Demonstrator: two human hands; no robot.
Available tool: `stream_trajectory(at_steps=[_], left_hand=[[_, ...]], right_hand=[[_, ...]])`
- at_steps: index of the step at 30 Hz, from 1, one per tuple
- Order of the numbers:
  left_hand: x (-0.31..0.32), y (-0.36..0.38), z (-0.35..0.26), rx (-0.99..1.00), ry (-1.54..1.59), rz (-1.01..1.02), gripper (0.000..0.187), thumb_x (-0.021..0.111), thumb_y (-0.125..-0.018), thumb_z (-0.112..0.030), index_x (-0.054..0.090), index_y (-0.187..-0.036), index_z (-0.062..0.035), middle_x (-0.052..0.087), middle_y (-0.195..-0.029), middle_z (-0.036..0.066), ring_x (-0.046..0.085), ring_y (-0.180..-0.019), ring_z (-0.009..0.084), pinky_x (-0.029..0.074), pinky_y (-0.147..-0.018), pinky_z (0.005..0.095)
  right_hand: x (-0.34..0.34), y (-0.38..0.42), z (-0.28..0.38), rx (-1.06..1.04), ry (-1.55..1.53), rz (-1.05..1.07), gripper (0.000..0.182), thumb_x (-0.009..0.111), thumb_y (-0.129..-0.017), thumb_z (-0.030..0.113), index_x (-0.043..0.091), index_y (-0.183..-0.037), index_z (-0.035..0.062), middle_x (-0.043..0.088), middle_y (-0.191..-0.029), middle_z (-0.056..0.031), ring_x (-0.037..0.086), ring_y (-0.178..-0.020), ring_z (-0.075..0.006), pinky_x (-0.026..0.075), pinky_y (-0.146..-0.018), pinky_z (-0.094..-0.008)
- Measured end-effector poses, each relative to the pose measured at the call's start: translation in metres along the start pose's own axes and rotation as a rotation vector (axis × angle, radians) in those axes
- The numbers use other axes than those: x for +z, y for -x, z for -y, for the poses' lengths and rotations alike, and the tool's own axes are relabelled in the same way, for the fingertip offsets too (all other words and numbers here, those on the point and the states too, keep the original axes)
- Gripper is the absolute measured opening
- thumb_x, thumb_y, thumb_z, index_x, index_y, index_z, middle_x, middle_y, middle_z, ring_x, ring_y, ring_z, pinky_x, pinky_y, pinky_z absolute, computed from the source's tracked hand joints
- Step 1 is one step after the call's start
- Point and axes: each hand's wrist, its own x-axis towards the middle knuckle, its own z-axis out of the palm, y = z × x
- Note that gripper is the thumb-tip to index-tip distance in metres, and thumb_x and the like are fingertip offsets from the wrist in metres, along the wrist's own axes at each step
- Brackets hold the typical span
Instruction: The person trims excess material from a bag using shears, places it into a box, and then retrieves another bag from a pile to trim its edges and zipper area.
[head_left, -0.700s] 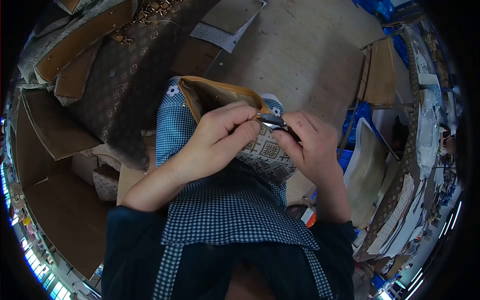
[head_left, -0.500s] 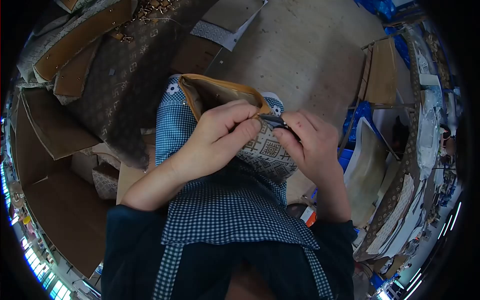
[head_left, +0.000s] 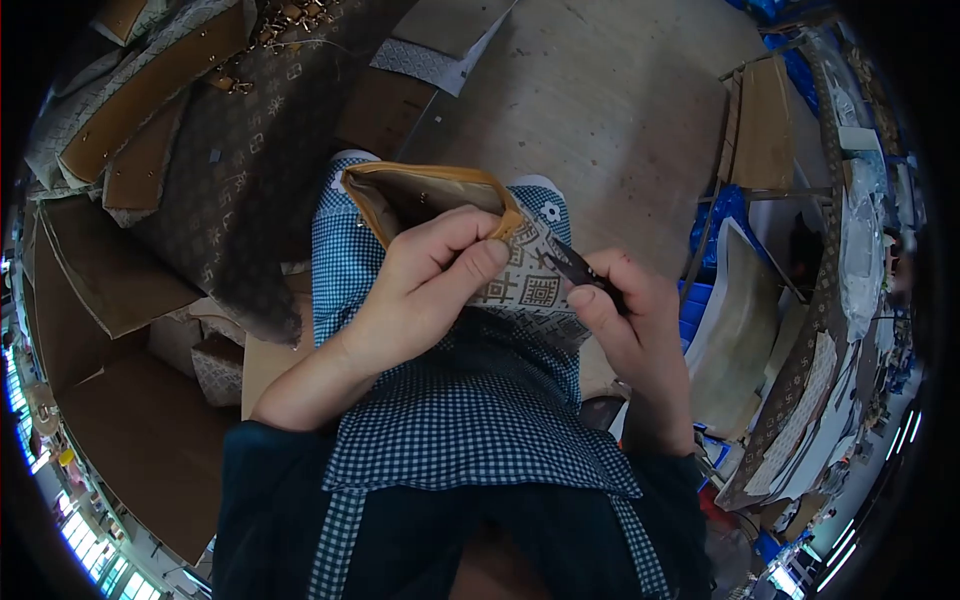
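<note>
A patterned bag point(head_left: 530, 285) with a tan trimmed rim rests on my lap, its mouth gaping and the beige lining showing. My left hand point(head_left: 440, 275) pinches the rim at its right corner, thumb outside and fingers over the edge. In my right hand point(head_left: 630, 310) is a pair of dark, pointed thread snips point(head_left: 575, 265), gripped between thumb and fingers. The tips point up and left, over the bag's side and a little apart from the tan corner. My palm hides part of the handles.
A checked apron point(head_left: 480, 420) covers my lap. On the left lie dark patterned material point(head_left: 240, 190), metal fittings point(head_left: 290, 25), bag pieces point(head_left: 155, 90) and an open cardboard box point(head_left: 140, 440). Sheets and a rack point(head_left: 765, 130) stand on the right, beside blue plastic point(head_left: 728, 225).
My right hand has drawn the snips away from the tan corner, rightward and down, so more of the blades shows. My left hand and the bag have shifted slightly left.
</note>
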Motion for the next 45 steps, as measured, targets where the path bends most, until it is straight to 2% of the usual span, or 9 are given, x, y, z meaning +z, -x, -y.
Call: stream_trajectory(at_steps=[8,11,17,20,23,32,35,38,45], left_hand=[[0.013,0.003,0.016,-0.038,-0.008,0.000,0.019,0.054,-0.101,-0.015,0.061,-0.113,-0.0005,0.056,-0.094,-0.003,0.050,-0.083,0.0028,0.042,-0.073,0.0183],[0.014,0.005,0.024,0.030,-0.001,-0.082,0.023,0.058,-0.098,-0.009,0.057,-0.120,-0.0017,0.057,-0.095,-0.002,0.052,-0.084,0.0032,0.044,-0.074,0.0179],[0.008,0.001,0.006,0.010,-0.067,-0.092,0.036,0.063,-0.093,-0.004,0.050,-0.127,-0.0029,0.058,-0.095,-0.001,0.055,-0.086,0.0044,0.047,-0.078,0.0190],[0.008,-0.001,0.005,0.009,-0.062,-0.085,0.033,0.063,-0.093,-0.004,0.052,-0.123,-0.0028,0.059,-0.095,-0.001,0.056,-0.086,0.0044,0.047,-0.078,0.0192],[0.012,0.000,0.012,-0.004,-0.011,-0.142,0.030,0.063,-0.093,-0.003,0.052,-0.121,-0.0028,0.060,-0.097,0.000,0.056,-0.086,0.0037,0.047,-0.078,0.0190],[0.005,0.002,0.020,-0.052,0.029,-0.090,0.013,0.059,-0.096,-0.008,0.061,-0.107,-0.0011,0.064,-0.091,-0.001,0.057,-0.082,0.0026,0.049,-0.074,0.0186],[0.008,0.001,0.021,-0.001,0.087,-0.098,0.009,0.059,-0.096,-0.006,0.061,-0.104,-0.0016,0.059,-0.085,-0.004,0.052,-0.075,0.0011,0.043,-0.065,0.0174],[0.007,0.001,0.021,0.005,0.106,-0.095,0.011,0.059,-0.097,-0.007,0.061,-0.106,-0.0014,0.058,-0.084,-0.005,0.051,-0.075,0.0011,0.043,-0.066,0.0173],[0.005,0.001,0.025,0.044,0.133,-0.074,0.014,0.058,-0.099,-0.010,0.062,-0.110,-0.0018,0.061,-0.087,-0.004,0.052,-0.076,0.0010,0.043,-0.067,0.0170]], right_hand=[[0.014,0.016,-0.010,0.152,-0.122,-0.024,0.018,0.063,-0.094,0.016,0.062,-0.095,-0.0024,0.059,-0.080,-0.0029,0.054,-0.071,-0.0082,0.043,-0.064,-0.0227],[0.024,0.016,-0.021,0.120,-0.165,-0.083,0.019,0.069,-0.089,0.018,0.063,-0.096,0.0017,0.060,-0.075,-0.0078,0.058,-0.065,-0.0152,0.045,-0.059,-0.0283],[0.026,0.012,-0.022,0.116,-0.161,-0.091,0.018,0.068,-0.089,0.018,0.063,-0.096,0.0016,0.059,-0.074,-0.0074,0.056,-0.064,-0.0153,0.044,-0.059,-0.0282],[0.022,0.008,-0.016,0.126,-0.148,-0.064,0.018,0.068,-0.088,0.018,0.062,-0.095,0.0016,0.058,-0.074,-0.0075,0.055,-0.063,-0.0151,0.043,-0.058,-0.0287],[0.018,0.006,-0.012,0.152,-0.119,0.002,0.019,0.063,-0.094,0.017,0.063,-0.098,-0.0017,0.058,-0.074,0.0002,0.053,-0.070,-0.0058,0.042,-0.061,-0.0220],[0.009,-0.008,-0.013,0.145,-0.067,0.093,0.017,0.065,-0.092,0.016,0.063,-0.096,-0.0011,0.059,-0.079,-0.0010,0.053,-0.071,-0.0075,0.042,-0.063,-0.0231],[0.008,-0.012,-0.012,0.133,-0.070,0.108,0.018,0.066,-0.092,0.016,0.063,-0.096,-0.0011,0.059,-0.079,-0.0014,0.052,-0.071,-0.0075,0.042,-0.063,-0.0229],[0.011,-0.015,-0.015,0.071,-0.095,0.069,0.018,0.067,-0.091,0.019,0.062,-0.090,0.0021,0.053,-0.065,-0.0018,0.048,-0.058,-0.0085,0.037,-0.051,-0.0256],[0.009,-0.019,-0.012,0.088,-0.091,0.096,0.017,0.067,-0.091,0.018,0.062,-0.088,0.0022,0.051,-0.065,-0.0005,0.046,-0.058,-0.0070,0.035,-0.051,-0.0252]])
